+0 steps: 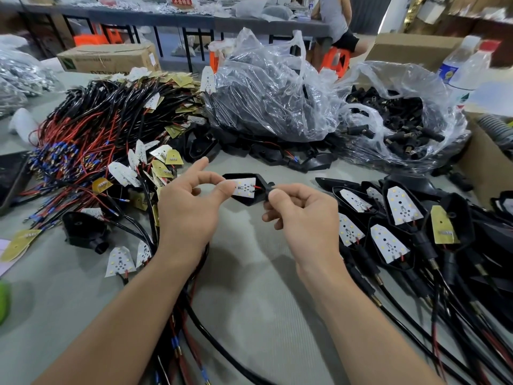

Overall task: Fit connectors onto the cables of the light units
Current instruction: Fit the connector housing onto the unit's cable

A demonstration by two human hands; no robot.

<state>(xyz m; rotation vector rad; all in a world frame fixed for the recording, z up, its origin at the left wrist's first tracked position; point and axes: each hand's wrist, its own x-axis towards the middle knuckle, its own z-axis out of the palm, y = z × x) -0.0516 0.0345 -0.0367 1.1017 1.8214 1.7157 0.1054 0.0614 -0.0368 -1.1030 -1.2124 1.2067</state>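
**One light unit held over the middle of the counter**

A black light unit is held above the middle of the counter, between both hands. The left hand is closed on its left end, thumb and forefinger pinched on the white board seated in the black shell. The right hand is closed on the short black stub at the unit's right end, with the thumb laid on top. A red wire is seen on the board near that stub.

Toward the left edge of the counter a large heap of red and black cables is piled, with white and yellow boards mixed in. Near the left edge a single black shell is lying apart from the heap. Along the right edge a row of finished units is laid close together, boards facing up, their black cables trailing toward the near edge.

At the far side two clear plastic bags are set side by side: the left bag is filled with black parts, the right bag with black connectors. A cardboard box is standing behind the heap, and a water bottle at the far right corner.
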